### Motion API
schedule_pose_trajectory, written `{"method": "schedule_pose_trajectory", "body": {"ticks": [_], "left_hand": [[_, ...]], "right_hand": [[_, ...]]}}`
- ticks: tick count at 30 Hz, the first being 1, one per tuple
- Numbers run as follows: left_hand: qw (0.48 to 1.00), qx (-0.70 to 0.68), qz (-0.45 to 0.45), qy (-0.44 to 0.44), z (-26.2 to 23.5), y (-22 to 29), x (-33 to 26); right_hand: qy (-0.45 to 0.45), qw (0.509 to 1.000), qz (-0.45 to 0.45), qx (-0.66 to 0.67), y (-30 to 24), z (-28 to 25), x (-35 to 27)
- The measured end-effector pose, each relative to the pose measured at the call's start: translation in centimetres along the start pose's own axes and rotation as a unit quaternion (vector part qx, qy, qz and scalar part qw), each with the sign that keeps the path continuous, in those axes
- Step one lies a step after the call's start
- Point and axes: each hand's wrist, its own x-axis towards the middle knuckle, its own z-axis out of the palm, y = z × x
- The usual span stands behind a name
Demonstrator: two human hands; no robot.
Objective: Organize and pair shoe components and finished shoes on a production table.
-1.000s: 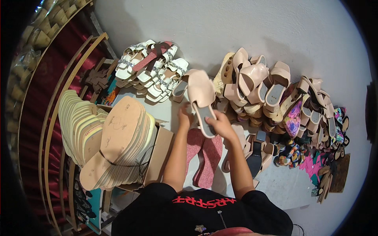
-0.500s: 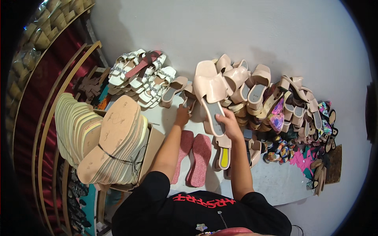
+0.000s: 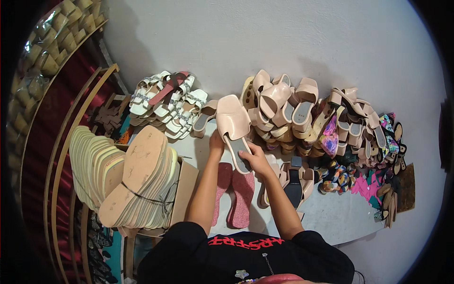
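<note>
Wore a black short-sleeved T-shirt with red lettering across the chest. Forearms bare from elbow down. Left hand (image 3: 216,143) and right hand (image 3: 255,158) bare: no gloves, rings or watch made out.

Both hands hold pale pink slide sandal (image 3: 234,127) above surface (image 3: 331,215). Left hand (image 3: 216,143) at sandal's left edge, right hand (image 3: 254,158) gripping heel end. Pair of dark pink insoles (image 3: 234,194) lies flat below hands. Heap of beige sandals (image 3: 288,111) just right, white strappy sandals (image 3: 163,102) left. Tied bundle of tan soles (image 3: 127,177) on cardboard box (image 3: 185,187).
</note>
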Motion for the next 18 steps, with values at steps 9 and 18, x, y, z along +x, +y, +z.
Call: {"method": "schedule_pose_trajectory", "body": {"ticks": [9, 18], "left_hand": [[0.979, -0.17, -0.061, -0.098, 0.0, 4.2, -11.9], [0.998, 0.018, -0.031, -0.045, -2.2, 2.0, -12.5]], "right_hand": [[0.034, 0.955, -0.085, -0.281, 0.4, 1.7, -2.2], [0.348, 0.756, 0.201, -0.517, 2.9, -4.8, -15.6]]}}
